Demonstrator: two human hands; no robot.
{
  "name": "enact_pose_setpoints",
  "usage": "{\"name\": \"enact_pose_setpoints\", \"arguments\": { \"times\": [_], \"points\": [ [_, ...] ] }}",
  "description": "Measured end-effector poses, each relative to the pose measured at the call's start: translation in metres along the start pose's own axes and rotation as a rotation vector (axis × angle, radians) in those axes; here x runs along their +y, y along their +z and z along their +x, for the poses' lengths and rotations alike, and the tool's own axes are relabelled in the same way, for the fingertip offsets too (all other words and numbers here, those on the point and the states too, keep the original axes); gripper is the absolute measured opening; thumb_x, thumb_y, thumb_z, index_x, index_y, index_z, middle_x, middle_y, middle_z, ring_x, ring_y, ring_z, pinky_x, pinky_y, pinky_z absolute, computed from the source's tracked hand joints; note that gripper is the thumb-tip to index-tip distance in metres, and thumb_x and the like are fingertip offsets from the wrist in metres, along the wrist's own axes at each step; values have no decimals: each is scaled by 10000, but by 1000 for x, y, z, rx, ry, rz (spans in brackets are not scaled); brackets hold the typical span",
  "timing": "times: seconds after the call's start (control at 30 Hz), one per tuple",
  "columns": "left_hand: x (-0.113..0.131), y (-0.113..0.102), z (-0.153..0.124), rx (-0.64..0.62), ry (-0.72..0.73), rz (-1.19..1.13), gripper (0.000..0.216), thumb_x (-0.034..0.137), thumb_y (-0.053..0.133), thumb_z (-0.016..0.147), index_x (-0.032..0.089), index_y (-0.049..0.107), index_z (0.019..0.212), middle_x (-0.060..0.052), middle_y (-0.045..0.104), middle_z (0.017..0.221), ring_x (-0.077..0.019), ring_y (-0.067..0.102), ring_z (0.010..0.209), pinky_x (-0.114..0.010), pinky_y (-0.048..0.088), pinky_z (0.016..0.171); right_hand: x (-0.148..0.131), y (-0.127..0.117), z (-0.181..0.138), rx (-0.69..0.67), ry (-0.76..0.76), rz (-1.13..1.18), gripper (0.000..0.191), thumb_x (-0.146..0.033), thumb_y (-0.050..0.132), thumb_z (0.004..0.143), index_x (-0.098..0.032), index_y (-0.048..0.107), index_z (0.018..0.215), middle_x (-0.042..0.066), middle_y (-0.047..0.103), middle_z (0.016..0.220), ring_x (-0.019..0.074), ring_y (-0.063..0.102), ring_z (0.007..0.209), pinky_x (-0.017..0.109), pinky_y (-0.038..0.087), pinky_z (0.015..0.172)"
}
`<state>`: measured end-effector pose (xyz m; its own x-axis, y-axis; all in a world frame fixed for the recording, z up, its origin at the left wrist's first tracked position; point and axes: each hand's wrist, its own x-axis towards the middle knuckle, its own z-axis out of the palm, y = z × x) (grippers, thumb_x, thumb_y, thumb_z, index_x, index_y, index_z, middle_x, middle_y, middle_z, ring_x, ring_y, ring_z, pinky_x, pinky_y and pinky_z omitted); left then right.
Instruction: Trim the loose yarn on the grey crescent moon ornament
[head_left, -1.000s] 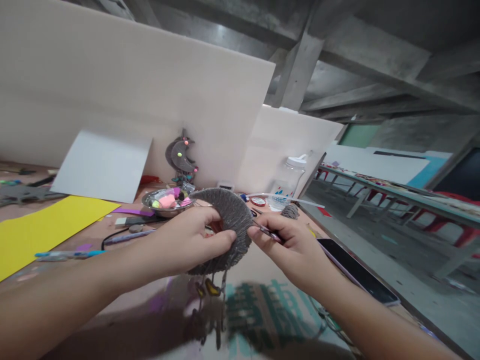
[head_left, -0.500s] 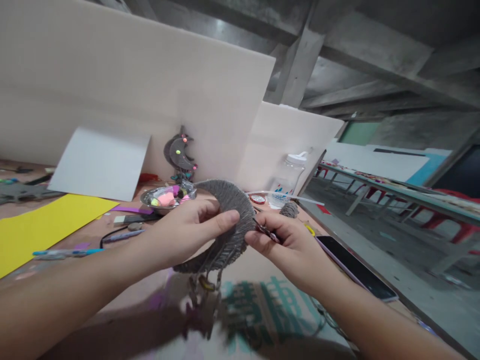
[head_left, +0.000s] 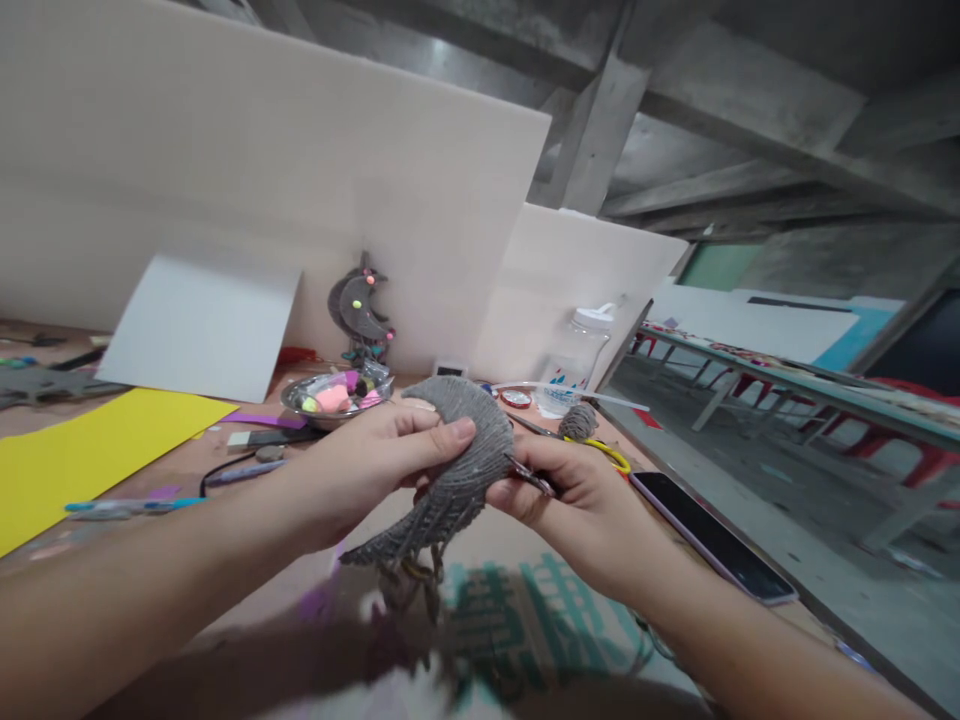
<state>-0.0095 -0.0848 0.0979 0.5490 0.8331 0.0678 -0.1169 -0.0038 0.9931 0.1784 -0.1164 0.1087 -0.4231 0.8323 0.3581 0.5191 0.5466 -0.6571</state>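
Note:
A crescent moon wrapped in grey yarn [head_left: 480, 455] is held up over the table. My left hand [head_left: 397, 450] pinches its inner curve, thumb on the front face and fingers partly hidden behind. My right hand [head_left: 577, 500] is closed at the outer edge, gripping a small shiny metal piece [head_left: 534, 474] whose tip meets the yarn; most of it is hidden by the fingers, so its kind is unclear. Dangling pieces [head_left: 416, 575] hang blurred below the moon's lower end.
Behind stand a metal bowl of coloured pieces [head_left: 300, 400], a smaller decorated moon [head_left: 358, 305] and a water bottle [head_left: 576, 355]. Yellow-handled scissors [head_left: 619, 457] and a yarn ball [head_left: 577, 422] lie beyond my right hand. A phone [head_left: 712, 535] lies right; yellow paper [head_left: 112, 440] left.
The moon has tipped, its upper end dropping and its face turning more toward me. The scissors behind it show more now. Both hands keep their hold and have barely moved.

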Motion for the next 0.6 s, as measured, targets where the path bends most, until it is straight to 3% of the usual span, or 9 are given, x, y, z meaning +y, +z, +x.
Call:
{"name": "enact_pose_setpoints", "arguments": {
  "times": [0.17,0.3,0.5,0.6],
  "points": [
    [2,-1,0,-101,-59,-96,335,435,624,778,132,577,644,23,546,610,-79,475,559,-210,375,558,3,-2,0,-26,-27,-24,229,-326,538,841,-171,552,674,-8,533,695,113,465,659,232,384,607],
    [-1,-3,0,-51,-9,-15,363,459,629,767,134,552,625,23,525,596,-89,476,565,-224,378,572,4,-3,0,-33,-14,-19,228,-351,545,841,-170,579,706,0,559,711,125,497,685,237,405,616],
    [4,-7,2,35,173,356,422,486,523,830,147,526,578,24,512,586,-104,504,585,-233,394,588,-2,-6,1,-67,-19,7,143,-300,513,860,-186,586,813,4,598,787,126,541,732,234,433,639],
    [11,-7,-2,147,208,608,474,526,484,829,161,463,527,35,444,537,-101,454,531,-223,342,512,-5,-15,-4,42,-114,-78,189,-347,528,857,-204,563,977,26,614,870,140,562,760,238,443,639]
  ]
}}
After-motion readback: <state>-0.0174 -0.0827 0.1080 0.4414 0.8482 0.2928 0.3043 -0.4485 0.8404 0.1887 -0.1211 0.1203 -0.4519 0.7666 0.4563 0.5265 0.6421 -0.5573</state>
